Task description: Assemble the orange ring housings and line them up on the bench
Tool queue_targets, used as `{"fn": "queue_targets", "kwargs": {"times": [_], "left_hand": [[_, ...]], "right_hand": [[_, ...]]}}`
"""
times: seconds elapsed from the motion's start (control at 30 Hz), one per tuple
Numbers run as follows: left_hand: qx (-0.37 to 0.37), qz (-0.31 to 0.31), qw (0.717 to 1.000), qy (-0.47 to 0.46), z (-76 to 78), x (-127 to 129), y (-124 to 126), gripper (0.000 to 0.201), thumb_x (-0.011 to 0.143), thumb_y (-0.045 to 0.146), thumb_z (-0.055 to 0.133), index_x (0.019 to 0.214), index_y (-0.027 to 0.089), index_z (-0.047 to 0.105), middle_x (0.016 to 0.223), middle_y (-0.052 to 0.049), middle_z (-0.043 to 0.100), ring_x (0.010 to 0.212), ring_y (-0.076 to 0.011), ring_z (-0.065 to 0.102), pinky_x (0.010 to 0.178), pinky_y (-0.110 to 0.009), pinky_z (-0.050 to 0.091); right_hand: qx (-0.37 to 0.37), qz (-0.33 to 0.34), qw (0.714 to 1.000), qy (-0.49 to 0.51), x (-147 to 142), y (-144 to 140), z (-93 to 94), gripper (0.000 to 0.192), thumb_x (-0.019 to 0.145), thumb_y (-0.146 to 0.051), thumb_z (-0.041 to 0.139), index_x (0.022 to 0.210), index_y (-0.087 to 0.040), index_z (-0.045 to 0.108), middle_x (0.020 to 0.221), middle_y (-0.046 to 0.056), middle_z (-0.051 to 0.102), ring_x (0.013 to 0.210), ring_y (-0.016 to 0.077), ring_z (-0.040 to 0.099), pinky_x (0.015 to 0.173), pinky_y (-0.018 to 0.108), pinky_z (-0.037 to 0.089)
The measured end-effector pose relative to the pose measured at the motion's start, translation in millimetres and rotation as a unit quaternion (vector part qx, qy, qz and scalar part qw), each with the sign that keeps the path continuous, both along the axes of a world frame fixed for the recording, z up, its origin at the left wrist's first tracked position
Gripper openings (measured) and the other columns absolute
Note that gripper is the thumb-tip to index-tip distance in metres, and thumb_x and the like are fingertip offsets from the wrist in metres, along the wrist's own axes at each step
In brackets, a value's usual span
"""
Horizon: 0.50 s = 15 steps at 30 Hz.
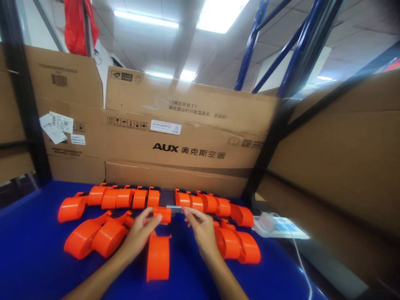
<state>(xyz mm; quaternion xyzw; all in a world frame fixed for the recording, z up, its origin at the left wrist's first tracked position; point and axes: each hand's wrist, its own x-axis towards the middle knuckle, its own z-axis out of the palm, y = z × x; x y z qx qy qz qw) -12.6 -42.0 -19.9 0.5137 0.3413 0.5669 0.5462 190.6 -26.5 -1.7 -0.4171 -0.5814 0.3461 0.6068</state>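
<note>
Head view. Blue table (37, 258): orange tape dispensers laid in rows. Center dispenser (158, 250), long axis pointing away from body, head end pinched by left hand (140, 233); right hand (201, 229) fingertips touching grey part (173, 209) beside it.

Both bare forearms reach forward and converge; left hand (139, 232) and right hand (201, 230) lie palms down, fingers curled, fingertips nearly meeting.
</note>
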Motion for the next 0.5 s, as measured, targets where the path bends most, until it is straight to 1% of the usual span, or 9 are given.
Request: {"fn": "queue_targets", "kwargs": {"times": [0.1,0.2,0.3,0.4,0.5], "left_hand": [[-0.002,0.01,1.0,0.028,-2.7,-2.8,2.3,0.057,0.08,0.051,0.07,0.125,0.017,0.061,0.089,-0.009,0.078,0.057,-0.0156,0.062,0.053,-0.023,0.043],[0.009,0.007,0.998,0.055,-1.7,-5.6,3.4,0.055,0.082,0.05,0.069,0.125,0.016,0.063,0.09,-0.01,0.078,0.055,-0.0153,0.06,0.054,-0.024,0.044],[0.024,-0.019,0.997,0.068,1.9,-6.6,2.4,0.05,0.084,0.047,0.067,0.124,0.017,0.065,0.095,-0.01,0.078,0.064,-0.0182,0.066,0.067,-0.028,0.05],[0.032,-0.041,0.996,0.069,4.1,-5.4,0.8,0.046,0.084,0.045,0.068,0.122,0.019,0.068,0.103,-0.009,0.077,0.08,-0.0231,0.07,0.083,-0.034,0.052],[0.037,-0.047,0.996,0.066,4.7,-3.1,0.4,0.044,0.083,0.045,0.069,0.119,0.019,0.07,0.106,-0.01,0.077,0.089,-0.0257,0.071,0.089,-0.037,0.051]], "right_hand": [[0.017,0.02,0.999,-0.028,-1.9,-3.2,2.5,0.027,0.083,-0.045,0.071,0.092,-0.021,0.081,0.086,0.006,0.075,0.07,0.0195,0.062,0.057,0.027,0.047],[0.035,0.048,0.997,-0.041,-3.8,-4.2,2.8,0.024,0.084,-0.042,0.071,0.094,-0.022,0.081,0.089,0.007,0.074,0.078,0.0213,0.065,0.066,0.03,0.052],[0.052,0.077,0.994,-0.055,-5.7,-3.7,0.3,0.023,0.084,-0.041,0.071,0.094,-0.023,0.081,0.092,0.007,0.073,0.086,0.0219,0.066,0.075,0.032,0.053],[0.056,0.099,0.99,-0.09,-7.2,-3.4,-2.4,0.024,0.087,-0.042,0.068,0.096,-0.024,0.081,0.096,0.007,0.071,0.089,0.0212,0.065,0.077,0.032,0.053],[0.059,0.103,0.986,-0.113,-7.7,-2.9,-3.6,0.025,0.089,-0.042,0.066,0.102,-0.025,0.079,0.097,0.006,0.07,0.09,0.0208,0.065,0.078,0.032,0.053]]}}
